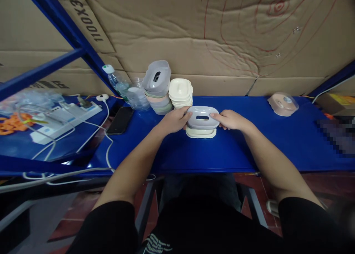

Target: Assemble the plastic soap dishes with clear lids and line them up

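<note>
Between my hands is a greyish-lilac plastic cover point(203, 123) with an oval slot in its top. My left hand point(177, 120) grips its left edge with the thumb on top, and my right hand point(229, 119) pinches its right edge the same way. Beneath the cover, a cream plastic base point(201, 133) lies on the blue table; I cannot tell whether the two touch. Just behind my left hand stands a stack of cream bases point(181, 90). Left of that rises a stack of nested slotted covers point(157, 76), lilac on top, with other pale colours below.
One pinkish assembled box point(283, 103) sits at the table's right. A black phone point(120, 120), a plastic bottle point(113, 78) and clear cups point(138, 98) are on the left. Beyond lie a white power strip point(66, 121), cables and orange pieces point(15, 123). Cardboard point(177, 32) walls the back.
</note>
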A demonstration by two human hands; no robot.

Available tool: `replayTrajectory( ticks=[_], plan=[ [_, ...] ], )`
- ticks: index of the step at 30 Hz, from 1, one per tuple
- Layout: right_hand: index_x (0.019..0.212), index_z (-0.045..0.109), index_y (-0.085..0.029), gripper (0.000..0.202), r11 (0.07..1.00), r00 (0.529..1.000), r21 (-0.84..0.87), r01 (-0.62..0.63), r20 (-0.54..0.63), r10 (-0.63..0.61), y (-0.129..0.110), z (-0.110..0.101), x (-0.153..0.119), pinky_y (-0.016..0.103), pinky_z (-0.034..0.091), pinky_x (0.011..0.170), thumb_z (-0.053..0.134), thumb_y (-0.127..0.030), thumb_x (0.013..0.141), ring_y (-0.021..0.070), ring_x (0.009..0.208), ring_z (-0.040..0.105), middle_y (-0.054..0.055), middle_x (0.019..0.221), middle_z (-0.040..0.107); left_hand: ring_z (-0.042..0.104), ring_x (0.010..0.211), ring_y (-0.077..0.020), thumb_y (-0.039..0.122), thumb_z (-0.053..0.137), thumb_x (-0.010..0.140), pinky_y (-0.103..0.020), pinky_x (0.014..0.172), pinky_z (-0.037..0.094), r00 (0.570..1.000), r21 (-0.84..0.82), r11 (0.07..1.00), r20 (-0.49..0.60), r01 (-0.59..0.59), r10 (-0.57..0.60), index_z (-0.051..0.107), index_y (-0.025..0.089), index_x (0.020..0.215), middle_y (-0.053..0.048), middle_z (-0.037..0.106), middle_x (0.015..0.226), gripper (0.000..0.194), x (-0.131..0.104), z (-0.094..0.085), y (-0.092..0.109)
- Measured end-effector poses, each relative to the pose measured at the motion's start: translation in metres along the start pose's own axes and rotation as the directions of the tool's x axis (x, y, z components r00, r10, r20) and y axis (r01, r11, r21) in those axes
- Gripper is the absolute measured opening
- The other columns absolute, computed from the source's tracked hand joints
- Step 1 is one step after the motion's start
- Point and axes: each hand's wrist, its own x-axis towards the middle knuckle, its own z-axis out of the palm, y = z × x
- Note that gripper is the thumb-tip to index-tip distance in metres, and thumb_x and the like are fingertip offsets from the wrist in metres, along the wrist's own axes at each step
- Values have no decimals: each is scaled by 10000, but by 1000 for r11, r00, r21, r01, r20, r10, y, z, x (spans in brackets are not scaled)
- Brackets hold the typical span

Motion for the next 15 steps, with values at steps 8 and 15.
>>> replayTrajectory(
  ticks=[8, 15],
  plan=[
    [631, 686, -204, 739, 958, 987, -285, -20, 147, 64, -6, 8, 5, 322, 442, 635, 444, -820, 959, 184, 576, 661, 62, 604, 707, 727, 785, -261, 412, 343, 1078, -362, 765, 479, 951, 397, 916, 252, 64, -176, 692, 181, 1114, -60, 751, 749, 420, 8, 11, -7],
    [650, 691, -202, 753, 966, 988, -258, 19, 156, 22, 0, 13, 11, 318, 421, 630, 432, -843, 948, 183, 596, 669, 60, 640, 728, 722, 909, -266, 503, 556, 998, -347, 766, 488, 998, 417, 908, -68, 38, -11, 772, 222, 1018, -83, 788, 928, 355, 6, 4, -8]
  ],
)
